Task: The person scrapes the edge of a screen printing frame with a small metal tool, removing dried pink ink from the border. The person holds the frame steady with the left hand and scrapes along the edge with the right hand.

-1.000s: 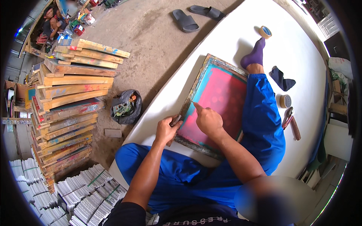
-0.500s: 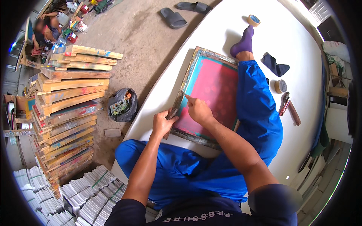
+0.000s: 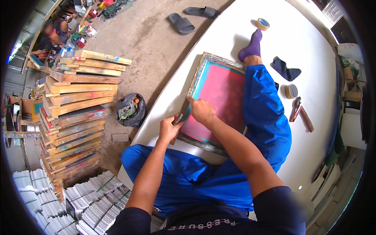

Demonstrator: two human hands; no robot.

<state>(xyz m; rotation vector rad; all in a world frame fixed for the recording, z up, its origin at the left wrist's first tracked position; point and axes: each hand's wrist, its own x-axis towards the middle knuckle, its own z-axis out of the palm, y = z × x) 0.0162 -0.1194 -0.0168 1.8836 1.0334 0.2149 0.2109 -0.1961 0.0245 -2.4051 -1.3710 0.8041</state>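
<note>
A screen-printing frame (image 3: pixel 225 98) with a worn wooden rim, a teal border and a pink mesh lies tilted before me, beside my blue-trousered leg. My left hand (image 3: pixel 170 128) is closed at the frame's lower left rim, around a dark tool (image 3: pixel 178 118) with a brown end poking out below the fist; its kind is mostly hidden. Over the left part of the mesh, my right hand (image 3: pixel 202 110) has its fingers curled together, fingertips at the left rim. Whatever they pinch is too small to make out.
On the white surface (image 3: pixel 211 35) rest tape rolls (image 3: pixel 263 24), a dark sock (image 3: pixel 286 69), pliers (image 3: pixel 296 109) and a brown bar (image 3: pixel 307 119). Stacked wooden frames (image 3: pixel 82 88), a black bag (image 3: pixel 131 109) and sandals (image 3: pixel 181 24) are on the left floor. Someone sits far left.
My right hand has shifted slightly up and left along the frame's left rim, its index finger now more curled. My left hand keeps its grip. The view has moved a little.
</note>
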